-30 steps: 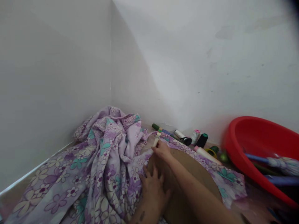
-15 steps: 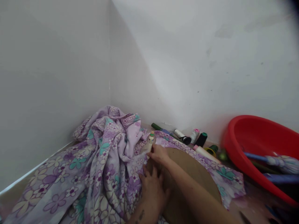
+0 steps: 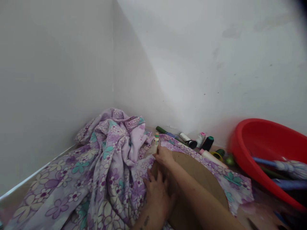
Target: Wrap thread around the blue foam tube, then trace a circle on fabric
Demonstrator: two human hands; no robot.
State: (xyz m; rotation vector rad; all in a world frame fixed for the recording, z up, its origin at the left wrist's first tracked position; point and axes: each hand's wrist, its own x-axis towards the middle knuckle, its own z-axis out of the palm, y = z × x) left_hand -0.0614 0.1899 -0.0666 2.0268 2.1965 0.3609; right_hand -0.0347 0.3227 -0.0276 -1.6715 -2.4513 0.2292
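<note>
My right hand [image 3: 164, 156] grips an upright, thick white multicolour pen [image 3: 156, 142] with a green band near its top. The pen is at the far left edge of a round brown cardboard piece [image 3: 203, 179]; its tip is hidden behind my fingers. My left hand [image 3: 157, 191] lies spread, its fingers across the cardboard's left edge and the cloth beside it. Under the cardboard is purple floral fabric [image 3: 232, 179], which bunches into a large heap [image 3: 112, 140] on the left.
Along the wall lie several thread spools, among them a black cone [image 3: 208, 143] and a white spool [image 3: 213, 158], plus a dark green rod [image 3: 161, 130]. A red basin [image 3: 242, 150] with a mop head [image 3: 291, 167] stands at right. Walls meet in a corner behind the heap.
The pen has shifted very slightly right and stands a bit more upright in my right hand. My left hand stays almost in the same spot.
</note>
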